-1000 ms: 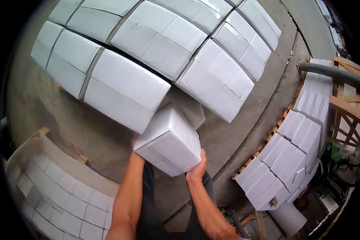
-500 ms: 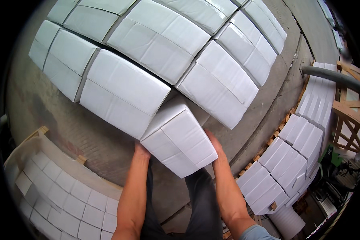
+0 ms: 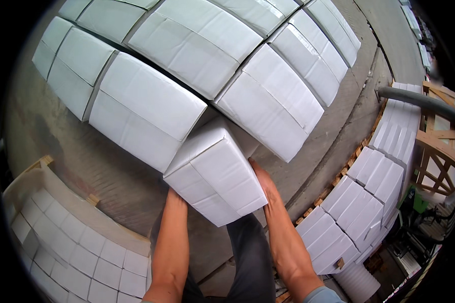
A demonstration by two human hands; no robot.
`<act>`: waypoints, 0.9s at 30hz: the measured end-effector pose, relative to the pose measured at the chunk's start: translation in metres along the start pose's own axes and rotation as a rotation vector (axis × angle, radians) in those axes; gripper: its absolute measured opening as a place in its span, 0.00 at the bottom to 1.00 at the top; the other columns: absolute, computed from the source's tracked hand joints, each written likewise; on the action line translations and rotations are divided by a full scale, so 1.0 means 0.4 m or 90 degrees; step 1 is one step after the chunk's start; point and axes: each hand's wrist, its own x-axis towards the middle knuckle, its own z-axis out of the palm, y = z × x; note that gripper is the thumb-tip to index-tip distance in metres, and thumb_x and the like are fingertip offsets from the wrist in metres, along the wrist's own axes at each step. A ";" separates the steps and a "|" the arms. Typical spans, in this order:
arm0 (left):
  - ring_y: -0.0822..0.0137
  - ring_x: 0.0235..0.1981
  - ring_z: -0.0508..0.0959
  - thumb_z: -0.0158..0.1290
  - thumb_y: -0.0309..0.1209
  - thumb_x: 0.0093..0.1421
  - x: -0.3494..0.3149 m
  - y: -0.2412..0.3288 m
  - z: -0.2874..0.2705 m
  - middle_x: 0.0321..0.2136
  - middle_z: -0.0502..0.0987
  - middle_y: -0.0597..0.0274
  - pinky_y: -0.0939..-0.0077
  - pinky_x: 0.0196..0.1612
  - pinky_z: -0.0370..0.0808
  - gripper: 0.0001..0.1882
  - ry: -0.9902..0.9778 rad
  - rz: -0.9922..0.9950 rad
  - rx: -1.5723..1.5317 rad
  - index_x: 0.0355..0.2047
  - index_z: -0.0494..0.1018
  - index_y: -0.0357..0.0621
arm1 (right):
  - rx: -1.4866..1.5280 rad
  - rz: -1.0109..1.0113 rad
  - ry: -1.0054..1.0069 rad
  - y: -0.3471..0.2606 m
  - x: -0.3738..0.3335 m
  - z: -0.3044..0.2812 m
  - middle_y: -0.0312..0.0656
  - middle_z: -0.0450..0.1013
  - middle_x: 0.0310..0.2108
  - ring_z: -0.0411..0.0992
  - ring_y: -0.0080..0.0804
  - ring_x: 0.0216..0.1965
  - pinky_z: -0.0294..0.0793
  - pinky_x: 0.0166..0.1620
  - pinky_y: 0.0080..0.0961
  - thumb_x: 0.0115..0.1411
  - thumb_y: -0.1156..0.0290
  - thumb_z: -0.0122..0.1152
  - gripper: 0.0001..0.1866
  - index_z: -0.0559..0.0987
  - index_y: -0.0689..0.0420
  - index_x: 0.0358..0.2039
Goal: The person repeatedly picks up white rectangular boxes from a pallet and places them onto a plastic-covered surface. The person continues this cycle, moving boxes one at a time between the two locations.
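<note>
White rectangular cardboard box (image 3: 215, 177) is up in front of the person's legs, tilted, with a seamed face toward the camera. Both hands have hold of it. Left hand (image 3: 173, 195) is at its lower-left side, mostly hidden by the box; can't tell how far the fingers are open. Right hand (image 3: 262, 177) is against the right side, thumb along the edge, fingers out of sight, so spread unclear there too.

The box's far end is at the notch between two larger white cardboard cartons, one upper left (image 3: 146, 108), one upper right (image 3: 270, 98). Can't tell if it touches either. Part of another pale surface shows behind it, low in the notch.

Around: more white cartons (image 3: 197, 43) in rows beyond, grey concrete floor (image 3: 308, 174) below. Right: white carton stacks (image 3: 351, 207) along a wooden pallet edge (image 3: 357, 151), thick grey bar (image 3: 412, 97) near their far end. Lower left: small white cartons (image 3: 81, 237) inside a pale-walled container (image 3: 93, 209).
</note>
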 end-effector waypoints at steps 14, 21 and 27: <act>0.64 0.44 0.71 0.36 0.58 0.61 -0.454 0.095 0.175 0.46 0.72 0.61 0.72 0.49 0.68 0.32 0.154 -0.105 -0.104 0.50 0.68 0.44 | 0.094 -0.005 -0.050 0.191 -0.364 -0.039 0.41 0.73 0.39 0.72 0.28 0.39 0.72 0.44 0.25 0.59 0.60 0.53 0.21 0.72 0.62 0.47; 0.64 0.42 0.73 0.38 0.56 0.60 -0.886 0.256 0.194 0.41 0.74 0.57 0.72 0.46 0.70 0.32 0.296 -0.108 0.034 0.48 0.69 0.40 | -0.016 0.212 -0.109 0.251 -0.650 0.085 0.42 0.74 0.38 0.72 0.28 0.40 0.72 0.44 0.26 0.60 0.63 0.52 0.19 0.72 0.61 0.47; 0.63 0.40 0.74 0.40 0.54 0.60 -1.097 0.284 0.078 0.40 0.74 0.57 0.70 0.44 0.71 0.30 0.266 -0.036 -0.185 0.47 0.70 0.40 | -0.210 0.148 -0.170 0.238 -0.822 0.322 0.42 0.73 0.39 0.72 0.29 0.39 0.72 0.45 0.25 0.60 0.65 0.50 0.19 0.69 0.62 0.49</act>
